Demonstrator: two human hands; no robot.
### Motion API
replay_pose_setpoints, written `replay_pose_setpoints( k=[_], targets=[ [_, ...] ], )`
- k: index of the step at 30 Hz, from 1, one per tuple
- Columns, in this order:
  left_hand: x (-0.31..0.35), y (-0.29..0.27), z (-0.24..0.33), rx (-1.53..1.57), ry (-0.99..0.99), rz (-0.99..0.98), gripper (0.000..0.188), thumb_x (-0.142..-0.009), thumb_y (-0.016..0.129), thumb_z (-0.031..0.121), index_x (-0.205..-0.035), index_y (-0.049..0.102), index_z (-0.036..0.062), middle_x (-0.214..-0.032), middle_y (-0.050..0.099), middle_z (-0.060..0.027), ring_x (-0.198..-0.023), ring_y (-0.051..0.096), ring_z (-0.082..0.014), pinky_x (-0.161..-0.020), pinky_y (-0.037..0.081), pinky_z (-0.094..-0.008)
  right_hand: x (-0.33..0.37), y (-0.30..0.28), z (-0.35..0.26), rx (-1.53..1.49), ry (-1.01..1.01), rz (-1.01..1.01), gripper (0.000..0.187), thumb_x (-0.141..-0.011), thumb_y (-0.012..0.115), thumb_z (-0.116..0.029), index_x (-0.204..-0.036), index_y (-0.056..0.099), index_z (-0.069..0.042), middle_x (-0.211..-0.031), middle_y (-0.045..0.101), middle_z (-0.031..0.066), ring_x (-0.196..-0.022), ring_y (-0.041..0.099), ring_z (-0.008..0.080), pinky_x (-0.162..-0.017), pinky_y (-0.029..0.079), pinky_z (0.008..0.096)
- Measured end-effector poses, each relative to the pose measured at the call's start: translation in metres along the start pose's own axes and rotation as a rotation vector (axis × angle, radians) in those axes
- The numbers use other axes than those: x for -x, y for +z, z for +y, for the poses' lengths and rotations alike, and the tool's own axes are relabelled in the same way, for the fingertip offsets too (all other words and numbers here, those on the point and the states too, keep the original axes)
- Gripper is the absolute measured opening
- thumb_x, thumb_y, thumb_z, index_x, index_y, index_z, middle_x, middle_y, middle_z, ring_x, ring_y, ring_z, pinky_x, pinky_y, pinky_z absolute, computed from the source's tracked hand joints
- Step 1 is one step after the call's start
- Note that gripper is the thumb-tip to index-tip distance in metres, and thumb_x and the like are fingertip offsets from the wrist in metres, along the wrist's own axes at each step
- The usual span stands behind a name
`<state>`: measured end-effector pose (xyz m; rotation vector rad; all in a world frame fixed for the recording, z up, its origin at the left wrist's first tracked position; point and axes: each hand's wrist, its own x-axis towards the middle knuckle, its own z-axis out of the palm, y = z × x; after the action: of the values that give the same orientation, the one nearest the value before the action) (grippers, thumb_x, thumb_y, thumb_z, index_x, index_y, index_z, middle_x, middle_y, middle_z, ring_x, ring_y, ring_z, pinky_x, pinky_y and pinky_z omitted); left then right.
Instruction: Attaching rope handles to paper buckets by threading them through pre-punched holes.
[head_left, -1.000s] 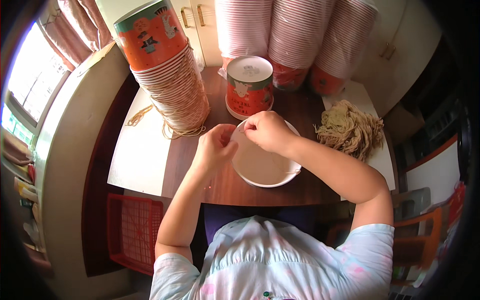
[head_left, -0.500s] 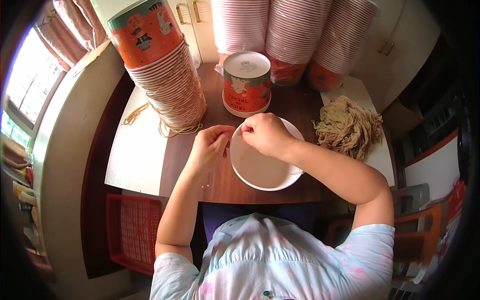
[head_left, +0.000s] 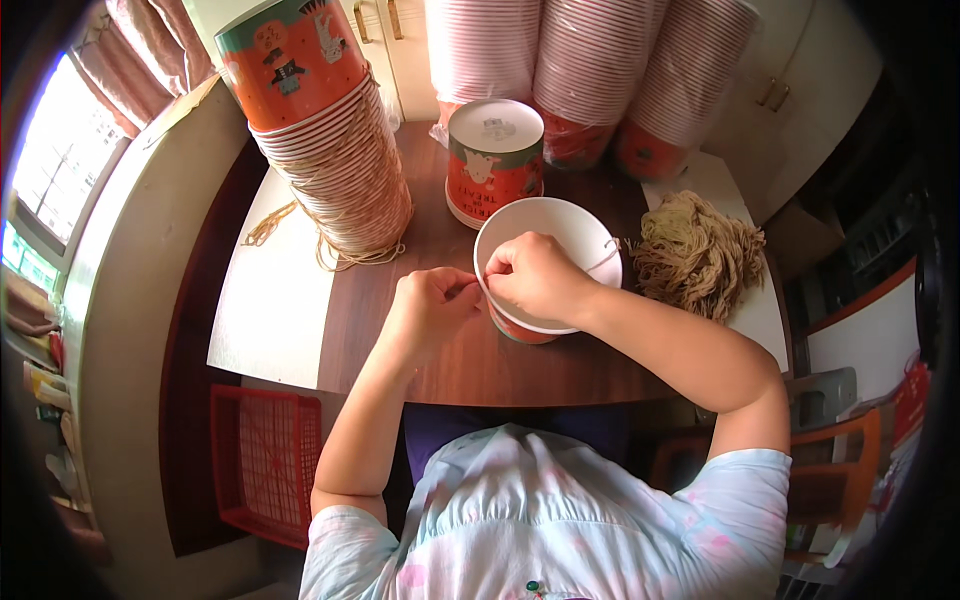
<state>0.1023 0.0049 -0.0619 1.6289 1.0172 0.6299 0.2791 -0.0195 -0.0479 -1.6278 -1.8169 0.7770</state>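
White-lined orange paper bucket (head_left: 575, 225), mouth upward: left hand (head_left: 437, 305) outside its 9-o'clock rim; right hand (head_left: 535, 275) inside, fingertips at 9 o'clock; pale thin cord (head_left: 612, 243) at its 3-o'clock rim. Both grips narrow; whether closed on anything, cannot tell.

Upside-down lettering (head_left: 478, 199) on upturned bucket (head_left: 497, 166)

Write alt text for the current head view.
A person's right hand reaches inside the left rim of an open white-lined bucket, the left hand just outside, at a brown table. Tan cords lie heaped to the right; behind stand an upturned red bucket, a tall cord-draped stack at left and plastic-wrapped stacks.
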Motion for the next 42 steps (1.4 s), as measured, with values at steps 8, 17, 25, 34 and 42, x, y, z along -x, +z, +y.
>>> replay_pose_setpoints(
  k=[8,17,25,34,42],
  targets=[
    [0.019,0.017,0.004,-0.205,0.099,0.148,0.019,-0.081,0.066,0.010,-0.093,0.069,-0.0034,-0.077,0.071,-0.0090,-0.069,0.067,-0.0107,-0.063,0.051,-0.0233,0.012,-0.010,-0.004,-0.073,0.050,-0.126,0.014,-0.078,0.063,-0.011,-0.081,0.070,0.001,-0.074,0.069,0.0137,-0.069,0.065,0.0167,-0.067,0.051,0.0318],
    [0.024,0.027,-0.006,-0.393,0.340,0.300,0.014,-0.078,0.066,0.010,-0.086,0.068,-0.0021,-0.072,0.065,-0.0161,-0.063,0.065,-0.0215,-0.059,0.049,-0.0296,0.020,-0.008,-0.012,-0.009,-0.003,-0.145,0.016,-0.079,0.059,-0.010,-0.082,0.070,0.001,-0.074,0.068,0.0160,-0.070,0.066,0.0194,-0.068,0.051,0.0328],
    [0.031,0.023,-0.024,-0.167,0.323,0.303,0.005,-0.079,0.062,0.003,-0.080,0.063,-0.0019,-0.071,0.063,-0.0070,-0.063,0.058,-0.0108,-0.058,0.045,-0.0252,0.025,-0.020,-0.011,-0.109,0.074,-0.256,0.037,-0.080,0.063,-0.017,-0.112,0.060,0.002,-0.088,0.067,0.0129,-0.083,0.065,0.0200,-0.076,0.050,0.0317],
    [0.052,-0.003,-0.040,0.632,0.289,0.039,0.004,-0.081,0.055,-0.002,-0.078,0.058,-0.0003,-0.085,0.059,-0.0051,-0.078,0.055,-0.0086,-0.069,0.043,-0.0216,0.045,-0.037,-0.029,0.156,-0.082,-0.314,0.056,-0.075,0.069,-0.024,-0.122,0.051,0.002,-0.092,0.066,0.0173,-0.087,0.065,0.0291,-0.079,0.050,0.0368],
    [0.054,0.013,-0.013,0.798,0.333,-0.185,0.007,-0.091,0.053,0.003,-0.088,0.058,-0.0002,-0.105,0.064,-0.0124,-0.091,0.059,-0.0151,-0.083,0.048,-0.0314,0.067,-0.029,-0.024,0.598,-0.516,-0.027,0.012,-0.075,0.062,-0.006,-0.083,0.053,-0.004,-0.074,0.058,0.0105,-0.074,0.063,0.0301,-0.065,0.049,0.0415]
  ],
)
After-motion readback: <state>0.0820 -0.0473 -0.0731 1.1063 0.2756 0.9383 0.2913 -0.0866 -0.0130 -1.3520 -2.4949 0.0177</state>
